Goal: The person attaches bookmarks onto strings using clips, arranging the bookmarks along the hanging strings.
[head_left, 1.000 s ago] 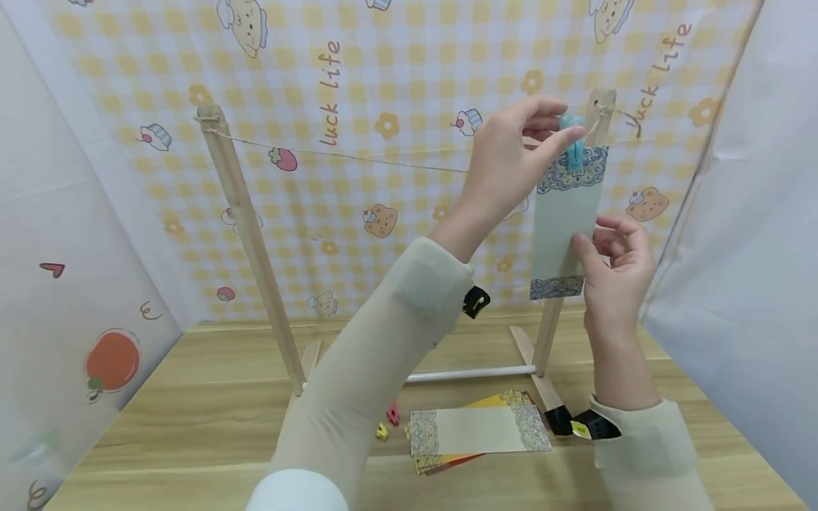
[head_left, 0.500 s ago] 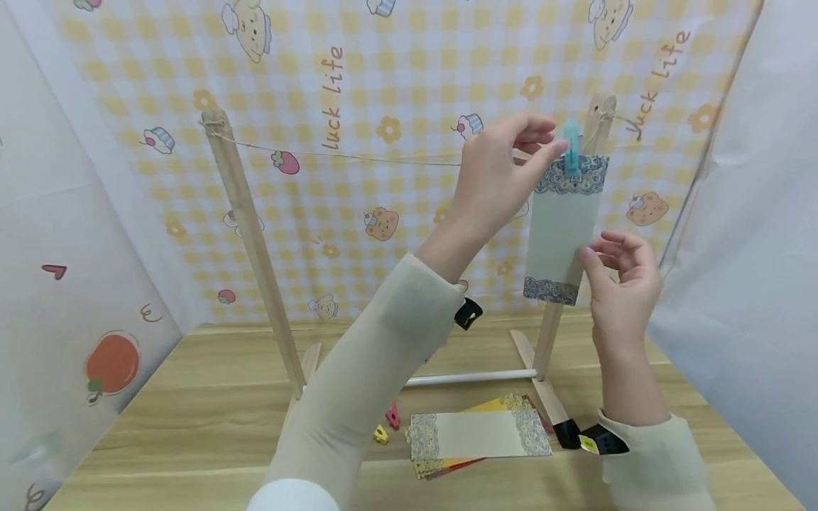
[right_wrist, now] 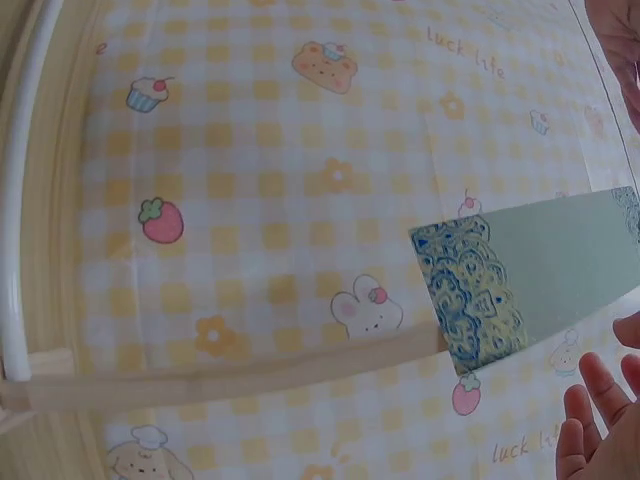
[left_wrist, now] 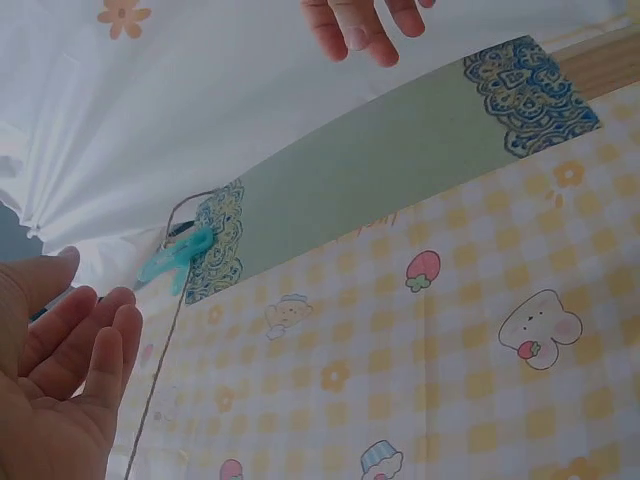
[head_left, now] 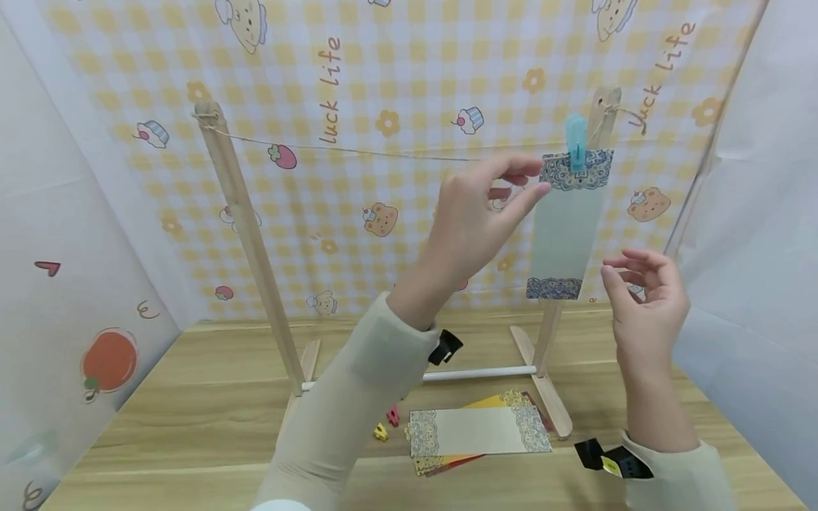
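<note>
A pale green card (head_left: 567, 231) with blue lace-patterned ends hangs upright from the twine (head_left: 383, 152), close to the right post. A turquoise clothespin (head_left: 576, 142) grips its top edge at the line. My left hand (head_left: 479, 213) is just left of the card, thumb and fingers apart with nothing between them; in the left wrist view the clothespin (left_wrist: 178, 258) is beyond its fingertips. My right hand (head_left: 652, 305) is right of the card's lower half, fingers loosely bent and holding nothing. The right wrist view has the card's lower end (right_wrist: 475, 300) beside that hand's fingers.
A wooden stand has a left post (head_left: 246, 241), a right post (head_left: 548, 341) and a white crossbar (head_left: 479, 373). On the table (head_left: 192, 426) lies a stack of patterned cards (head_left: 479, 431), with a yellow clothespin (head_left: 380, 431) and a red clothespin (head_left: 393, 415) beside it.
My left hand has let go of the turquoise clothespin and moved down and left. My right hand has come off the card's edge and moved right and down. The card stays hanging.
</note>
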